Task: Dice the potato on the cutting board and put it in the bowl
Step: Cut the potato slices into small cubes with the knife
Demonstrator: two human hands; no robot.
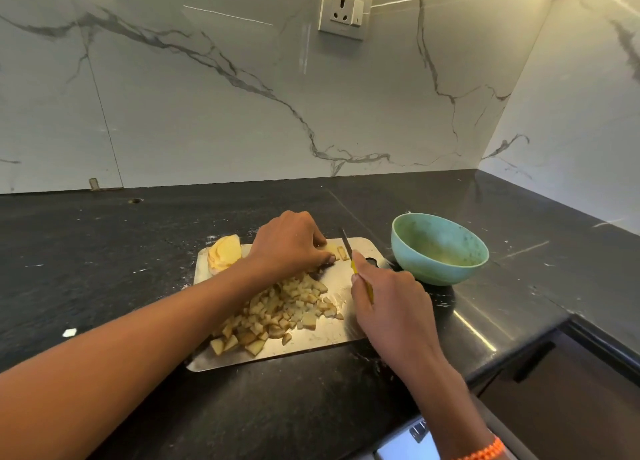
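Two hands work over a metal cutting board on the dark worktop; the left hand lies knuckles up at the far side of the board, its curled fingertips pinning a pale strip of potato against the surface; the right hand grips the yellow handle of a small knife, its fingers wrapped tight round it, the blade standing just right of the left fingertips and against the strip; a heap of diced potato covers the near half of the board, partly under the left forearm; a stack of uncut potato slices sits at the far left corner of the board; a green bowl stands on the worktop just beside the board's far right corner, with no dice visible inside; an orange beaded band circles the right wrist; a wall socket is set in the marble backsplash.
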